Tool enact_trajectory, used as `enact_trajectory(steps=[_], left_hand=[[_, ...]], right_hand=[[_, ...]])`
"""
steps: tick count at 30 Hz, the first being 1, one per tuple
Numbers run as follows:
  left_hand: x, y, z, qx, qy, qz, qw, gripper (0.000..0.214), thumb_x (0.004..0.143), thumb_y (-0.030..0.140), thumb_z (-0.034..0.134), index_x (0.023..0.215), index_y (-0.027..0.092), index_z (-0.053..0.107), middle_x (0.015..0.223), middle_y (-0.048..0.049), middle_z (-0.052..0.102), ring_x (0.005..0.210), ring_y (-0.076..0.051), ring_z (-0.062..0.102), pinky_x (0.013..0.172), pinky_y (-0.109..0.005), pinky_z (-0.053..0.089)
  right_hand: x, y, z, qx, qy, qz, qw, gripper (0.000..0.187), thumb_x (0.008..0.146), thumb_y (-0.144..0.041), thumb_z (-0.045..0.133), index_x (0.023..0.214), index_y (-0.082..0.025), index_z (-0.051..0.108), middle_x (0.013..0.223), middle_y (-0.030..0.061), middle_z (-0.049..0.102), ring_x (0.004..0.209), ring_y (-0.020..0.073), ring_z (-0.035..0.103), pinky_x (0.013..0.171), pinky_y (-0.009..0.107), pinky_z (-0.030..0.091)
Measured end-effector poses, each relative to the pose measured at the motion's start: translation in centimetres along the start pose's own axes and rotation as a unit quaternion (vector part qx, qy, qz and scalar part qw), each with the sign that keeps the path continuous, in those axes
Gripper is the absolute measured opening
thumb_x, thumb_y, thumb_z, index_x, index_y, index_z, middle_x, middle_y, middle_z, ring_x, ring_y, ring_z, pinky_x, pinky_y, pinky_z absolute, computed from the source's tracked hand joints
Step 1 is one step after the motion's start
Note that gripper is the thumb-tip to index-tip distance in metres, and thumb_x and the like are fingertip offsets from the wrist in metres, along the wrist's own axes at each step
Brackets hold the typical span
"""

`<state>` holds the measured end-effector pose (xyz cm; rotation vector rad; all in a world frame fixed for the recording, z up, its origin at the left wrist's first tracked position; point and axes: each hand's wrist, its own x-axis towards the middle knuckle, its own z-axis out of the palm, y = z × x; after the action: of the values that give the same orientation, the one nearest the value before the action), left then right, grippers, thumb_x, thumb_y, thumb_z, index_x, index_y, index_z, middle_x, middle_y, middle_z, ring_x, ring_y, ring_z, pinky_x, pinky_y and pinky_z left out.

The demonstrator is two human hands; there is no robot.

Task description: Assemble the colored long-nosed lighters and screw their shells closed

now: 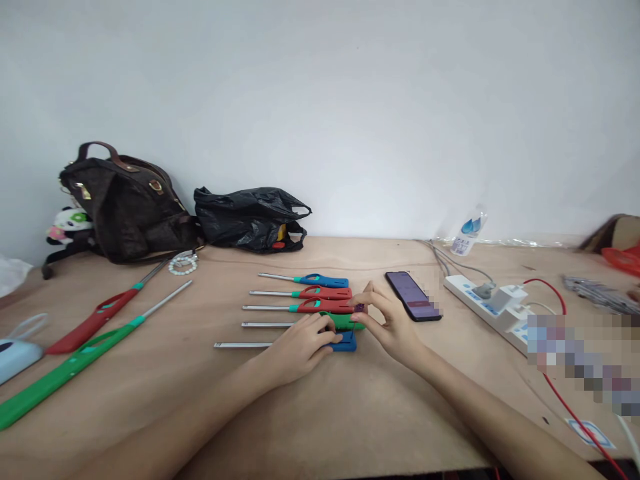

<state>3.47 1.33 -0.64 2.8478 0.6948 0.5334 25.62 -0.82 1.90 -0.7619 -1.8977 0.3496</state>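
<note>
Several long-nosed gas lighters lie side by side in a row on the wooden table (pixel 350 413), metal tubes pointing left. From the back they are a blue lighter (pixel 320 280), two red lighters (pixel 325 293), a green lighter (pixel 347 323) and a nearer blue lighter (pixel 345 343). My left hand (pixel 300 347) rests palm down over the handles of the green and nearer blue lighters, fingers curled on them. My right hand (pixel 387 320) touches the handle ends of the red and green lighters with bent fingertips.
A black phone (pixel 413 295) lies just right of the row. A white power strip (pixel 493 303) with plugs and a red cable sits further right. Two more lighters, red (pixel 95 320) and green (pixel 70 367), lie at left. A brown handbag (pixel 127 203) and black plastic bag (pixel 250 217) stand against the wall.
</note>
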Motion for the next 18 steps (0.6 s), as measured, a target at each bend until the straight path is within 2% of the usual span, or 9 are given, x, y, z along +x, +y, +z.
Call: enact_trajectory(steps=[5,10,13,18], left_hand=[[-0.07,0.05,0.03,-0.004,-0.002,-0.004,1.000,0.020,0.094,0.018,0.048,0.109,0.021,0.062,0.107,-0.0074,0.058,0.095,-0.022,0.054,0.084,-0.035,0.047],[-0.10,-0.08,0.13,0.000,0.000,0.000,1.000,0.022,0.096,0.022,0.046,0.110,0.021,0.063,0.103,-0.0067,0.060,0.094,-0.022,0.054,0.082,-0.034,0.046],[-0.05,-0.12,0.17,0.001,-0.004,-0.001,1.000,0.022,0.096,0.022,0.046,0.110,0.021,0.063,0.101,-0.0067,0.060,0.094,-0.022,0.054,0.082,-0.034,0.046],[0.02,-0.11,0.23,0.002,-0.002,-0.009,1.000,0.021,0.096,0.021,0.048,0.109,0.021,0.064,0.098,-0.0064,0.059,0.092,-0.022,0.054,0.079,-0.034,0.046]], right_hand=[[-0.11,-0.05,0.07,0.005,-0.009,-0.023,1.000,0.025,0.096,-0.022,0.047,0.116,-0.024,0.061,0.105,0.0089,0.065,0.098,0.0213,0.062,0.085,0.037,0.052],[-0.14,0.04,0.05,0.014,-0.023,-0.002,1.000,0.031,0.098,-0.024,0.044,0.126,-0.027,0.058,0.102,0.0063,0.069,0.084,0.0178,0.065,0.077,0.034,0.055],[0.01,0.04,-0.15,0.018,-0.016,0.017,1.000,0.027,0.096,-0.027,0.049,0.120,-0.025,0.061,0.100,0.0067,0.071,0.083,0.0186,0.066,0.078,0.035,0.055],[0.37,-0.09,-0.70,0.045,-0.040,0.047,0.997,0.010,0.091,-0.030,0.058,0.095,-0.021,0.063,0.083,0.0048,0.069,0.075,0.0183,0.064,0.070,0.032,0.053]])
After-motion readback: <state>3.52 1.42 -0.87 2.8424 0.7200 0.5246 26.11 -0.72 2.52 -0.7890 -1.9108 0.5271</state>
